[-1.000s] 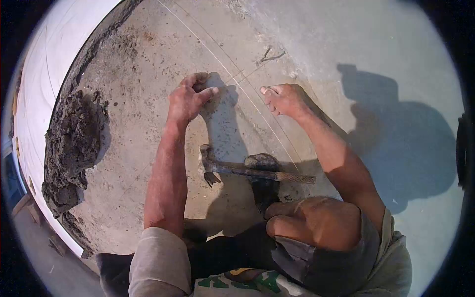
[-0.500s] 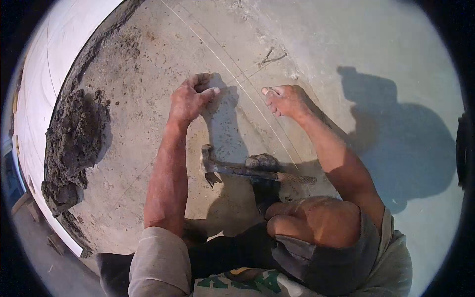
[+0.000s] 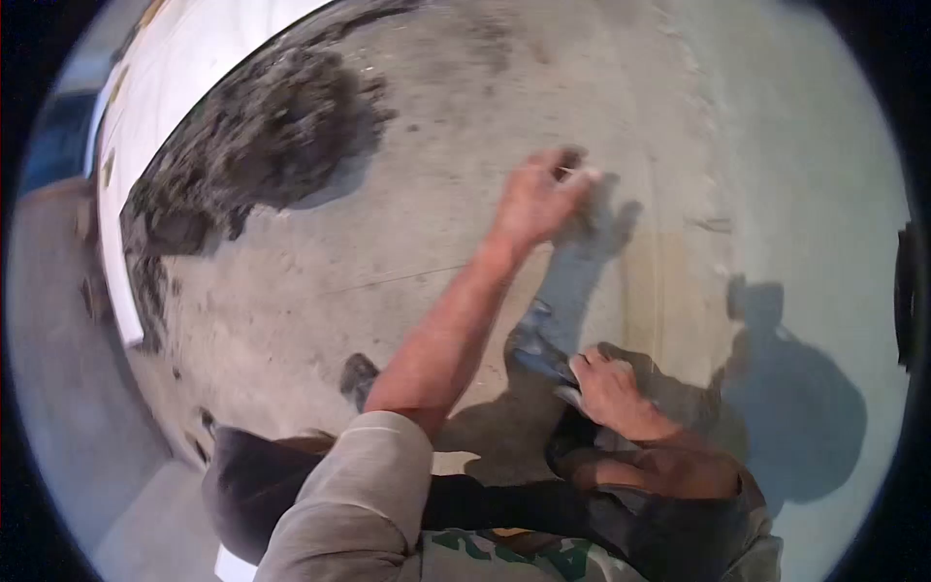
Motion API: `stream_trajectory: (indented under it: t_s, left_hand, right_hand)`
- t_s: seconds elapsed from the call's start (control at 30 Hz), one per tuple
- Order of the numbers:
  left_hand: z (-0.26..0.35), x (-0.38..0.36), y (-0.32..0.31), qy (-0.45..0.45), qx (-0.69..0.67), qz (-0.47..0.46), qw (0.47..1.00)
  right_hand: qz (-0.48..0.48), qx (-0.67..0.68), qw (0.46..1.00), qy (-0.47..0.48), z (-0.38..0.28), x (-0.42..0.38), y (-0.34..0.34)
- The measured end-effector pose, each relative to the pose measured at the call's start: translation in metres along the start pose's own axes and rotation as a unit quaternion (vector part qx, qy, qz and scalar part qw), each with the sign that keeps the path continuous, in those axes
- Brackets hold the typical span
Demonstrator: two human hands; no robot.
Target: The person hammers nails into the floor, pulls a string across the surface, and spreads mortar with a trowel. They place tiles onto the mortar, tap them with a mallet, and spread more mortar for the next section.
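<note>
My left hand (image 3: 543,199) is raised over the concrete floor (image 3: 436,320), thumb and fingers pinched together; what they hold, if anything, is too small and blurred to make out. Lower and to the right, my right hand (image 3: 611,388) is closed round the hammer (image 3: 543,354) close to my knee. The hammer's metal head points up and left, and the hand covers much of its handle. Both hands are apart from each other.
A heap of dark wet mortar (image 3: 281,136) lies along a curved white panel (image 3: 228,34) at the upper left. The toe of a shoe (image 3: 359,378) shows beside my left forearm. My shadow (image 3: 795,407) falls on the right.
My right hand has come down and closed on the hammer, which was lying loose on the floor. The view has turned, and the mortar heap appears larger and farther right.
</note>
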State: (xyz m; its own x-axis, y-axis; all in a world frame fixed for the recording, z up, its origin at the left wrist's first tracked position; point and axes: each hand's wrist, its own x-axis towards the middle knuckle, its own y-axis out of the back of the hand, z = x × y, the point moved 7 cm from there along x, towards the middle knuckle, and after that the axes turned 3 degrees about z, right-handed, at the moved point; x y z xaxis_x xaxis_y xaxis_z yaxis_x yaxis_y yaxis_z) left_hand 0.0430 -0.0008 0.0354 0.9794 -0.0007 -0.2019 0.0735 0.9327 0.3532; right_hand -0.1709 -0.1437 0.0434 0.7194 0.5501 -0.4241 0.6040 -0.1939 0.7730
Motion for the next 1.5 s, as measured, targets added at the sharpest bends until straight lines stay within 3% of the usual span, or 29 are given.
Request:
stream_trajectory:
  t_s: [0.07,0.13,0.3,0.43,0.5,0.6,0.73,0.8,0.83,0.9,1.0,1.07,1.13,1.23,1.3,1.37,1.4,1.47,1.5]
  left_hand:
    - [-0.005,-0.002,0.021,-0.003,-0.057,0.026,0.998]
    - [-0.012,-0.019,0.040,0.036,-0.085,0.053,0.994]
    - [-0.010,-0.103,0.115,0.172,-0.131,0.117,0.969]
    - [-0.001,-0.175,0.182,0.231,-0.119,0.185,0.948]
    - [0.015,-0.207,0.232,0.315,-0.110,0.211,0.919]
    - [0.062,-0.247,0.304,0.350,-0.147,0.256,0.889]
    - [0.136,-0.308,0.445,0.301,-0.101,0.275,0.908]
    - [0.148,-0.360,0.518,0.313,-0.138,0.330,0.880]
    - [0.144,-0.387,0.554,0.306,-0.105,0.366,0.872]
    - [0.153,-0.441,0.628,0.316,-0.039,0.430,0.845]
    - [0.164,-0.534,0.713,0.362,0.026,0.503,0.785]
    - [0.167,-0.580,0.746,0.376,-0.017,0.566,0.733]
    - [0.167,-0.618,0.757,0.394,-0.058,0.596,0.697]
    - [0.146,-0.658,0.735,0.440,-0.102,0.616,0.645]
    - [0.143,-0.667,0.711,0.451,-0.121,0.624,0.626]
    - [0.139,-0.673,0.690,0.493,-0.123,0.573,0.643]
    - [0.135,-0.677,0.682,0.495,-0.130,0.579,0.634]
    - [0.124,-0.696,0.648,0.478,-0.234,0.655,0.537]
    - [0.119,-0.705,0.637,0.482,-0.239,0.656,0.529]
  right_hand:
    - [-0.038,-0.008,0.999,0.026,-0.010,0.018,-0.010]
    - [-0.139,-0.133,0.981,-0.031,-0.009,0.022,-0.023]
    - [-0.279,-0.111,0.953,-0.026,-0.045,0.055,0.014]
    - [-0.262,-0.147,0.952,-0.061,-0.052,0.070,0.049]
    - [-0.259,-0.178,0.946,-0.082,-0.076,0.075,0.080]
    - [-0.323,-0.212,0.916,-0.106,-0.122,0.055,0.135]
    - [-0.286,-0.222,0.924,-0.124,-0.218,0.027,0.249]
    - [-0.265,-0.168,0.936,-0.160,-0.240,0.007,0.287]
    - [-0.250,-0.132,0.938,-0.201,-0.258,-0.001,0.307]
    - [-0.227,-0.094,0.949,-0.196,-0.292,-0.008,0.340]
    - [-0.250,-0.123,0.934,-0.223,-0.362,-0.014,0.382]
    - [-0.268,-0.172,0.928,-0.195,-0.395,0.004,0.411]
    - [-0.312,-0.247,0.901,-0.175,-0.437,0.013,0.425]
    - [-0.330,-0.265,0.894,-0.145,-0.431,0.053,0.415]
    - [-0.314,-0.275,0.900,-0.128,-0.462,0.083,0.411]
    - [-0.314,-0.279,0.897,-0.135,-0.491,0.119,0.402]
    - [-0.320,-0.294,0.897,-0.083,-0.505,0.144,0.392]
    - [-0.321,-0.364,0.873,0.046,-0.535,0.189,0.367]
    - [-0.312,-0.411,0.847,0.127,-0.559,0.213,0.356]
